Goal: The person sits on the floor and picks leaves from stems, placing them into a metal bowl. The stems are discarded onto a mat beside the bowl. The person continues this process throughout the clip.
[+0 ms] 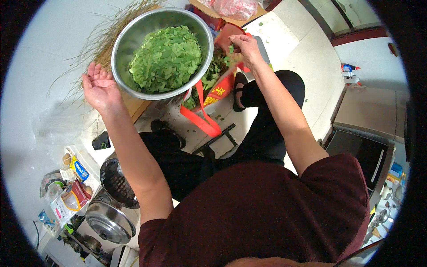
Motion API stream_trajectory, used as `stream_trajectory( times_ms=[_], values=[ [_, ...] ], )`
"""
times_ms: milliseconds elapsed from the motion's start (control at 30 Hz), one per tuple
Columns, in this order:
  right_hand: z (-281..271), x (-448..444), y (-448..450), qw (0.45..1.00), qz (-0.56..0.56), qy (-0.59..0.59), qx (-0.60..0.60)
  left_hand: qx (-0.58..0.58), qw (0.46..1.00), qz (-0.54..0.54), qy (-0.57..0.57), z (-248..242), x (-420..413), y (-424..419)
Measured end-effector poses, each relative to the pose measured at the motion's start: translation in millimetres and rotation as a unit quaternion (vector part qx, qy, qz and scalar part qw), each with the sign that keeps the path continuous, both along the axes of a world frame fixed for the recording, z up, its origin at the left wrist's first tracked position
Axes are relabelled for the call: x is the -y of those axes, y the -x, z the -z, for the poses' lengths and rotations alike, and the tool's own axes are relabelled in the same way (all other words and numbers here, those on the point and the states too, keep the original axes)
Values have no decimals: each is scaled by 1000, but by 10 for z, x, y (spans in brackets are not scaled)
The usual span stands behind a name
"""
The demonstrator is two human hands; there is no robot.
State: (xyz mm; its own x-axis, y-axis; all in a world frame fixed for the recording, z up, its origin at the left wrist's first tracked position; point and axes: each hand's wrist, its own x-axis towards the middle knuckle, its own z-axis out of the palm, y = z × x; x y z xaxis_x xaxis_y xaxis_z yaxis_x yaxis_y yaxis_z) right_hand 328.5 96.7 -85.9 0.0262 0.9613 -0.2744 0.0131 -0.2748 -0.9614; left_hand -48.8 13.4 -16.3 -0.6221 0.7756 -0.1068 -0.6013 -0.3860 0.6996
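Ahead of me stands a stainless steel bowl (121,43) with a large heap of loose green leaves (166,60) in it. My left hand (101,83) is beside the bowl's left rim, palm up and empty, its fingers extended. To the right of the bowl, my right hand (247,48) is above a red shopping bag (220,88). Its thumb and fingers are pinched together on a small green leafy sprig (231,49). Leafy stems (211,73) fill the bag, partly hidden by the bowl. A red strap (201,121) of the bag hangs towards me.
Bare thin stems (115,43) lie in a pile behind the bowl. Black-clad legs flank the bag, with a black metal bar frame (213,140) between them. At the left are a lidded steel pot (108,222), a dark pan (116,182) and food packets (78,193). Fallen leaves dot the tiles.
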Motion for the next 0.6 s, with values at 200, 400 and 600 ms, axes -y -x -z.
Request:
stream_trajectory(
  times_ms=[200,400,600],
  values=[
    [-552,357,-33,989,34,-143,10,-23,999,35,-1,-89,26,-135],
    [-1346,458,157,966,-97,-238,29,-195,974,118,10,-205,66,-412],
    [-1809,439,623,920,-347,-184,-10,-285,936,205,13,-271,48,-709]
  ],
)
